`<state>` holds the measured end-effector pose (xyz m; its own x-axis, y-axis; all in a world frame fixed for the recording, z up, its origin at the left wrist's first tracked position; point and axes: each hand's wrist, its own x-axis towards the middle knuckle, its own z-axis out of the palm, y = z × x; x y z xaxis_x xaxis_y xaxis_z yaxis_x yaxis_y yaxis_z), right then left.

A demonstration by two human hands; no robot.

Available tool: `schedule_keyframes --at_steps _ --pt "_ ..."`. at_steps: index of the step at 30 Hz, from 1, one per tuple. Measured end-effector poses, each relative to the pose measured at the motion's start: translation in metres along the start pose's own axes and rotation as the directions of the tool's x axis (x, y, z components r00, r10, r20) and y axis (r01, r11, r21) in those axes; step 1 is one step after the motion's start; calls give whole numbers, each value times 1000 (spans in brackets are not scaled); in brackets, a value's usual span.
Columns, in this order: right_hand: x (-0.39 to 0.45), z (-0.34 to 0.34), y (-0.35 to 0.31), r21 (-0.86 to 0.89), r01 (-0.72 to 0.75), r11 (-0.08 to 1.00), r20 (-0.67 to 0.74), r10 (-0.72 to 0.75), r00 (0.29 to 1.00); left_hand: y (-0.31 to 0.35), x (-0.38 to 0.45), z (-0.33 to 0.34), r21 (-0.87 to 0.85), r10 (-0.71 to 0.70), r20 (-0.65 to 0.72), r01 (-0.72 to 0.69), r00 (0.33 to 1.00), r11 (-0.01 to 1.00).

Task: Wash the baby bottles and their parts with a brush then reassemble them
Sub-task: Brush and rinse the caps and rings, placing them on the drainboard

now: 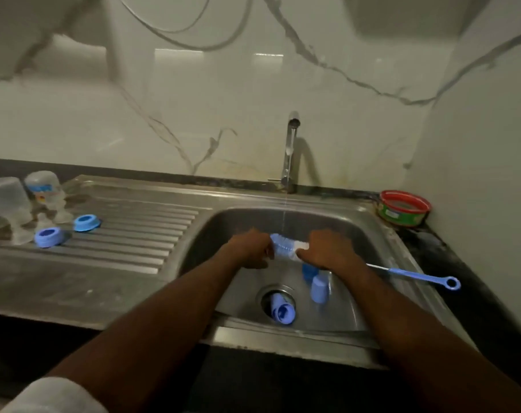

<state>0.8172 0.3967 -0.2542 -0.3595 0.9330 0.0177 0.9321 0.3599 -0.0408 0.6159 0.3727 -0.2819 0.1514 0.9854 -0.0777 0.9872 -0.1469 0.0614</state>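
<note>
Over the sink basin, mid-way between its rims: left hand gripping a clear bottle, right hand gripping the brush inside it.

Brushed steel sink, glossy marble wall

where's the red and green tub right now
In the head view the red and green tub sits on the dark counter at the sink's back right corner, right of the tap.
</note>
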Motion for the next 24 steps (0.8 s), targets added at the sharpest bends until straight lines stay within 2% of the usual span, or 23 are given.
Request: schedule_keyframes --at_steps 2,5,7,10,15,17,20,22,24 --pt "5 2 9 -38 -3 999 113 7 994 4 9 8 3 158 221 -163 962 987" --pt "13 2 20 -73 -34 997 139 44 989 6 19 21 3 244 342 -260 908 965" --pt "18 1 27 -54 -82 995 121 88 989 8 21 31 -92 332 390 -323 859 942" --pt "22 3 34 -73 -124 990 104 132 986 17 20 43 -214 501 451 -455 739 864" --pt "19 1 32 -44 -136 990 104 140 985 34 17 38 -267 606 370 -545 704 795" --pt "17 -1 34 -27 -138 990 102 140 985 32 15 34 -261 549 360 -483 754 836" --pt "13 -6 35 6 -145 989 87 144 986 14 14 28 -319 377 231 -296 897 900" --pt "11 -8 36 28 -161 987 54 159 986 1 13 21 -437 247 122 -172 961 883" --pt "12 -8 35 51 -174 984 14 173 985 -8 14 17 -529 135 10 -109 991 842"
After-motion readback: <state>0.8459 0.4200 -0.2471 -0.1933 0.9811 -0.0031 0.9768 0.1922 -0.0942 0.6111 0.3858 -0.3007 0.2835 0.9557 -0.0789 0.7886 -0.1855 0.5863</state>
